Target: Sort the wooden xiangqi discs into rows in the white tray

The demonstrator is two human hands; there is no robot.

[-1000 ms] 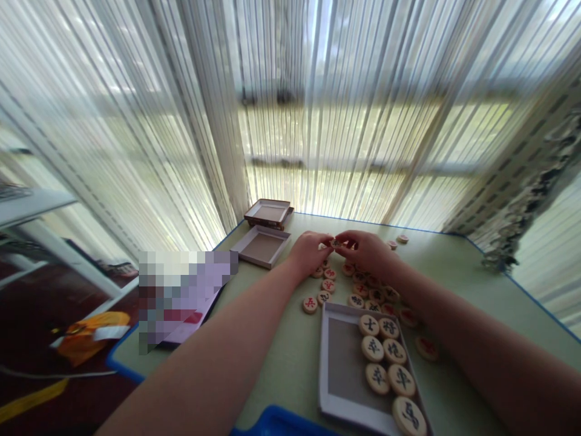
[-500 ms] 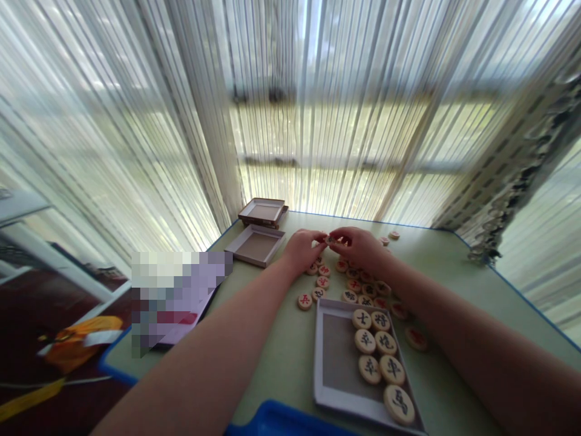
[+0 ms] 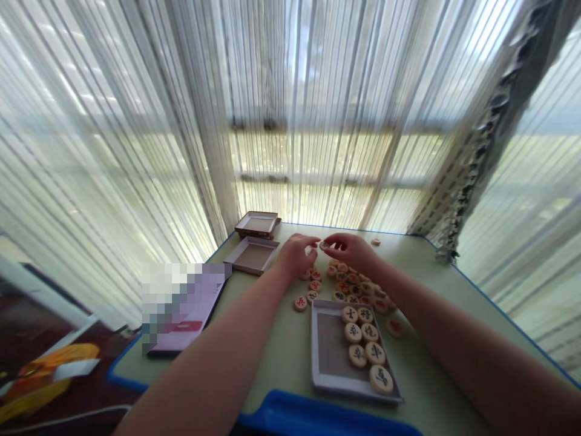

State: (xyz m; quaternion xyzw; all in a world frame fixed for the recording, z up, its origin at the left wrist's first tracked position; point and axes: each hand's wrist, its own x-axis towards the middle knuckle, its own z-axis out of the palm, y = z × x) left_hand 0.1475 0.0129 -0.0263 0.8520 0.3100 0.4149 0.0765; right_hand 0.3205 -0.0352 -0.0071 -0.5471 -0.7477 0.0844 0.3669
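Pinching disc (image 3: 324, 245) in right hand (image 3: 349, 249), left hand (image 3: 294, 255) grip wide.
Disc between hands, far on desk (image 3: 285, 348); likely light, hard, a bit slippery; best held by rim.

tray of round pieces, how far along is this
Partway, it seems. Done: seven black-marked pieces lie in the near tray, all toward its right side. In hand: the right hand pinches one piece above the table; the left hand is open beside it. Left: many loose pieces, red- and black-marked, lie outside the tray; some are hidden, so no exact count.
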